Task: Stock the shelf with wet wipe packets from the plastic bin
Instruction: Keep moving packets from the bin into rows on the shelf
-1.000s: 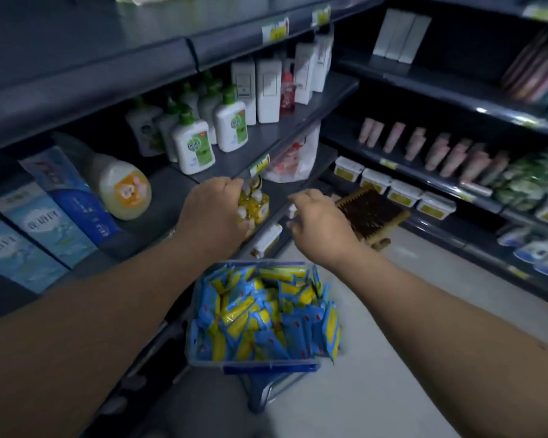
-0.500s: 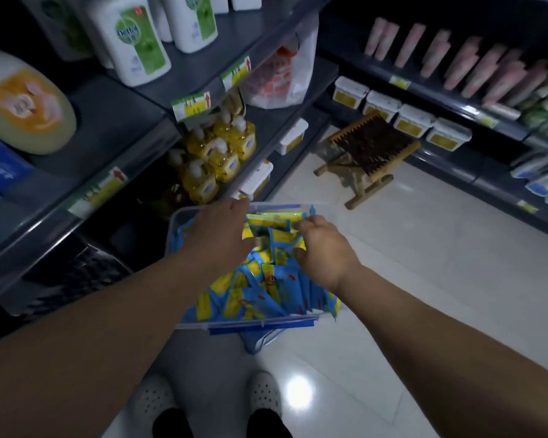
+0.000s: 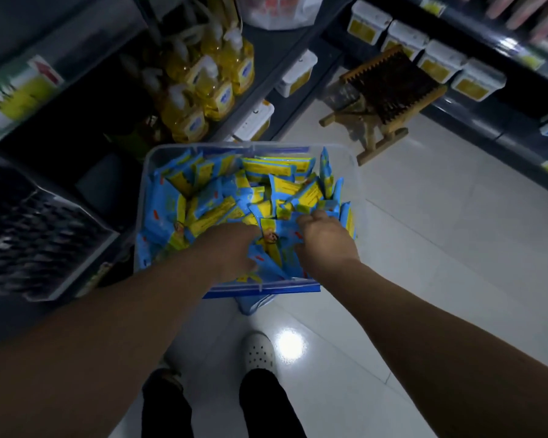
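A clear plastic bin (image 3: 151, 172) with a blue near rim stands in front of me, heaped with several blue and yellow wet wipe packets (image 3: 285, 188). Both my hands are down in the near part of the heap. My left hand (image 3: 231, 251) is dug in among the packets and its fingertips are hidden under them. My right hand (image 3: 323, 238) is knuckles up, its fingers curled over the top edge of a packet. A packet with a cartoon face (image 3: 271, 240) lies between the two hands. The dark shelf unit (image 3: 276, 55) rises on the left.
Yellow soap bottles (image 3: 215, 86) and white tubs (image 3: 298, 74) fill the shelves beyond the bin. A dark wire basket (image 3: 29, 222) juts out at left. A wooden folding stool (image 3: 389, 90) stands on the pale tiled floor. My white clogs (image 3: 260, 352) are below the bin.
My hands came down from the shelf level into the bin, then drew back to its near side and sank into the packets. My view tipped downward.
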A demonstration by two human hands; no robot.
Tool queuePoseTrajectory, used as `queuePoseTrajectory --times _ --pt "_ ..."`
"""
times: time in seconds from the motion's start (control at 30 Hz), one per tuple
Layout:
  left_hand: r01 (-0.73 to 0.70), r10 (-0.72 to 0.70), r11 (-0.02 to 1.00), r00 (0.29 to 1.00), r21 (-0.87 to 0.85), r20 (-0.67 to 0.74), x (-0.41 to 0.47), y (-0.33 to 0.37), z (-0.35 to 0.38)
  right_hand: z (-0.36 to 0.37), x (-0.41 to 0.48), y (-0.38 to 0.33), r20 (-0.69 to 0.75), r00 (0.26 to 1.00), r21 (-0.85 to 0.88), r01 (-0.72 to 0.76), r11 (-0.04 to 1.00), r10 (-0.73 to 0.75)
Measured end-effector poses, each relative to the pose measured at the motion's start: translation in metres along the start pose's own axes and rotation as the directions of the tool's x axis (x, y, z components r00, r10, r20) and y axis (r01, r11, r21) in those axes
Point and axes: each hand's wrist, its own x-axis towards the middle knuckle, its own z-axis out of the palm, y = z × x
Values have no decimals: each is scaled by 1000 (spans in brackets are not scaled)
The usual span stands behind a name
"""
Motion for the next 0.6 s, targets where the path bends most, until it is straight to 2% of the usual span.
queuePoseTrajectory --times 0.27,0.37,0.43,0.6 --pt "14 -14 1000 1000 -7 15 12 -12 25 8 10 -11 13 1000 -97 -22 995 23" --pt "37 -39 997 999 -66 -20 9 -18 31 10 10 -11 18 1000 -68 10 998 -9" --pt "43 -51 991 997 -128 -58 6 -23 28 7 12 -11 44 999 5 0 1000 0" --pt "37 -94 958 978 -286 -189 -8 -30 -7 -17 16 -16 48 999 338 -38 941 23"
